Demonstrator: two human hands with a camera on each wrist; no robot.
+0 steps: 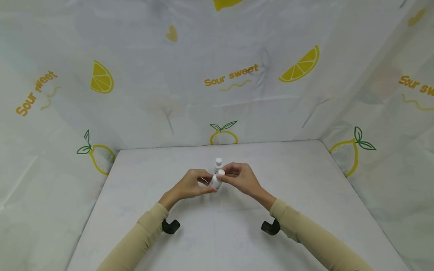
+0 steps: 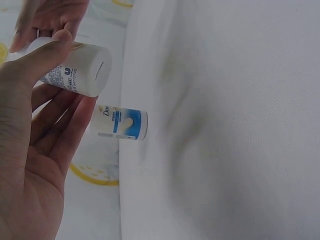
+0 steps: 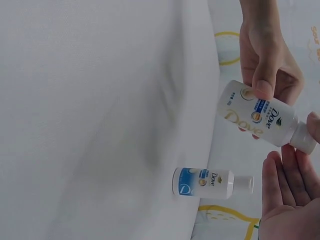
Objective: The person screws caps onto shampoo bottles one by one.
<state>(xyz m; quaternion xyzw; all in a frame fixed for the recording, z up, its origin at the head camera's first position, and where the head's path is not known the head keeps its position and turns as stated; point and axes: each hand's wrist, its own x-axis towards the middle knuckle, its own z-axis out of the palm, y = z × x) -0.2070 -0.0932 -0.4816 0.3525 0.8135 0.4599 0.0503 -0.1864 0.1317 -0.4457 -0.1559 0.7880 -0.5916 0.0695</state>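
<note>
My left hand [image 1: 191, 184] grips the body of a small white Dove bottle [image 3: 257, 114] between thumb and fingers, holding it tilted above the table. At its upper end, the thumb and fingertips of my right hand [image 1: 242, 178] pinch the white cap [image 3: 302, 138], which sits on the bottle. The bottle's flat base [image 2: 103, 72] faces the left wrist camera. Just behind the hands, a second Dove bottle [image 1: 218, 163] with a white cap stands upright on the table. Its blue and white label [image 3: 189, 181] shows in the right wrist view.
A white cloth covers the table [image 1: 217, 233]. Behind and on both sides hang pale sheets [image 1: 142, 94] printed with lemons and "Sour sweet" lettering. A black wrist mount [image 1: 171, 227] is on the left sleeve, and another black mount [image 1: 270, 228] on the right.
</note>
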